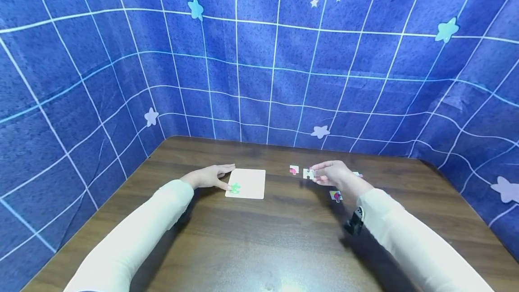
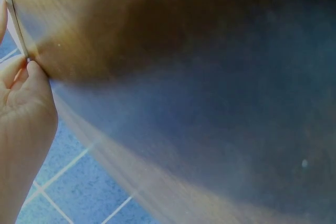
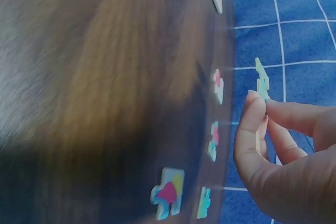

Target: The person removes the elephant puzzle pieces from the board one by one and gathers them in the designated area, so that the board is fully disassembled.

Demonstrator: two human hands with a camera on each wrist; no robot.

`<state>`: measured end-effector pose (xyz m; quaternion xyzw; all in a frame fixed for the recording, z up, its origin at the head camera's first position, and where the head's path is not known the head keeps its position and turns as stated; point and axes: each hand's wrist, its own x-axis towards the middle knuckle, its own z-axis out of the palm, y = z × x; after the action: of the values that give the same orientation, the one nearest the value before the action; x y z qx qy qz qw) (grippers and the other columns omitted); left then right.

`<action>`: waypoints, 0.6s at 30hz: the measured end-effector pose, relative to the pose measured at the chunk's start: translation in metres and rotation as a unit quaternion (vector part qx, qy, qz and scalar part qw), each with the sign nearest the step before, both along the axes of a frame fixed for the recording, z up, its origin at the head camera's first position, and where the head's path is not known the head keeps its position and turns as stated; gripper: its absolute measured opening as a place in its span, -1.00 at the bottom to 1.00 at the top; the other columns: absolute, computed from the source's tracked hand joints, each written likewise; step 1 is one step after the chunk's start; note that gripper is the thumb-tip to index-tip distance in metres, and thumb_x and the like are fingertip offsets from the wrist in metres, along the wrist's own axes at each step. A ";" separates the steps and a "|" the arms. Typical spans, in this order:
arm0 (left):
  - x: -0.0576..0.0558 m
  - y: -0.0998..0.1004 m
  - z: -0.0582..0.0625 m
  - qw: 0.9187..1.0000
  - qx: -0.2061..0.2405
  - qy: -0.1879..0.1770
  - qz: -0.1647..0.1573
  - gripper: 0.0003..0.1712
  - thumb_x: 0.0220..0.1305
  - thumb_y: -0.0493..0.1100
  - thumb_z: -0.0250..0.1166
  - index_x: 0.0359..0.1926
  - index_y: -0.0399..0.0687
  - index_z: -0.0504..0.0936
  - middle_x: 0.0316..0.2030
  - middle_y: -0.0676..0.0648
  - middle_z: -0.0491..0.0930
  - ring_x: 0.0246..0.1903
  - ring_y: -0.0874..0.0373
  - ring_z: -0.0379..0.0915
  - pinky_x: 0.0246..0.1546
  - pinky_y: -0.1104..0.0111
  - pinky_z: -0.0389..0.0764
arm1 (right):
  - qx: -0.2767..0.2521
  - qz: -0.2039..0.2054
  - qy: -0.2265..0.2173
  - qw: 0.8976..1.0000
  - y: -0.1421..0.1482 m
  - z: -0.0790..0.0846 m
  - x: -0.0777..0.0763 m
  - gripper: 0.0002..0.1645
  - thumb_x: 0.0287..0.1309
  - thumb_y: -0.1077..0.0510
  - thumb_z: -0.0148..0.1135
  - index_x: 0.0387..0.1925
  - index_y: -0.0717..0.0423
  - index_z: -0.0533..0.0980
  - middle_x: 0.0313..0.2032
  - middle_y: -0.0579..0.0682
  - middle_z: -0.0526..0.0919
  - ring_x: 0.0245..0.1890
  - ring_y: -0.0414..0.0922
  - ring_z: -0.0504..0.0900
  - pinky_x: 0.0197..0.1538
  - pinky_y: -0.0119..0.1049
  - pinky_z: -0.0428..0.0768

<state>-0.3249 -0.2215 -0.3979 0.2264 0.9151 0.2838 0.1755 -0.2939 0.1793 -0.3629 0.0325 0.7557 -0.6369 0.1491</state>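
Note:
A pale square board [image 1: 250, 181] lies on the table, with a green puzzle piece [image 1: 235, 188] at its near left corner. My left hand [image 1: 207, 177] rests at the board's left edge, thumb by the green piece and fingers extended at the far corner. To the right, my right hand [image 1: 333, 175] pinches a light puzzle piece [image 3: 262, 80] between thumb and fingers, raised off the table. Beneath and around that hand lie loose pieces: a pink and white one [image 1: 293, 170], a multicoloured one [image 1: 335, 196], and another partly hidden behind the hand [image 1: 357, 174].
The brown wooden table [image 1: 243, 242] reaches back to a blue curtain [image 1: 259, 80] with a white grid and stars, which also surrounds both sides. A dark device [image 1: 355, 221] is strapped at the right wrist.

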 end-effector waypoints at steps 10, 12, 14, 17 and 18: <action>0.002 0.000 0.002 1.000 0.018 -0.004 -0.007 0.03 0.18 -0.04 0.39 0.49 -0.24 0.00 0.51 -0.20 -0.05 0.45 -0.19 -0.02 0.46 0.02 0.04 | 0.068 0.016 -0.007 0.998 0.013 -0.015 0.006 -0.65 0.20 0.49 0.03 0.03 0.57 0.43 -0.49 0.00 0.65 -0.51 -0.22 0.69 -0.30 -0.40 0.71; 0.002 0.000 0.002 1.000 0.015 -0.002 -0.003 0.04 0.17 -0.02 0.40 0.50 -0.21 0.00 0.51 -0.19 -0.04 0.45 -0.19 -0.02 0.46 0.01 0.03 | 0.074 0.018 -0.010 0.997 0.015 -0.018 0.007 -0.66 0.19 0.48 0.07 0.01 0.57 0.44 -0.49 0.00 0.65 -0.51 -0.21 0.69 -0.30 -0.39 0.71; 0.002 0.000 0.001 1.000 0.018 -0.009 0.004 0.05 0.16 -0.02 0.40 0.50 -0.18 0.00 0.51 -0.17 -0.04 0.45 -0.18 -0.02 0.46 0.03 0.04 | 0.077 0.018 -0.014 0.997 0.017 -0.021 0.008 -0.66 0.18 0.48 0.10 0.00 0.56 0.44 -0.48 0.01 0.66 -0.51 -0.20 0.69 -0.30 -0.38 0.71; 0.001 0.001 0.000 1.000 0.022 -0.018 0.011 0.05 0.16 -0.02 0.40 0.51 -0.15 0.00 0.52 -0.14 -0.06 0.45 -0.18 0.00 0.46 0.06 0.05 | 0.087 0.021 -0.015 0.996 0.018 -0.024 0.010 -0.65 0.17 0.49 0.11 0.01 0.58 0.43 -0.48 0.04 0.66 -0.53 -0.20 0.69 -0.32 -0.38 0.71; 0.001 0.001 0.000 0.999 0.025 -0.021 0.012 0.05 0.16 -0.03 0.41 0.51 -0.16 0.00 0.52 -0.15 -0.06 0.44 -0.20 0.00 0.46 0.06 0.06 | 0.090 0.020 -0.015 0.996 0.018 -0.025 0.010 -0.65 0.16 0.49 0.10 0.01 0.59 0.43 -0.48 0.05 0.66 -0.54 -0.20 0.69 -0.33 -0.38 0.71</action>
<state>-0.3234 -0.2208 -0.3978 0.2136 0.9065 0.3134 0.1854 -0.2839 0.1973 -0.3874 0.0404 0.8080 -0.5627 0.1697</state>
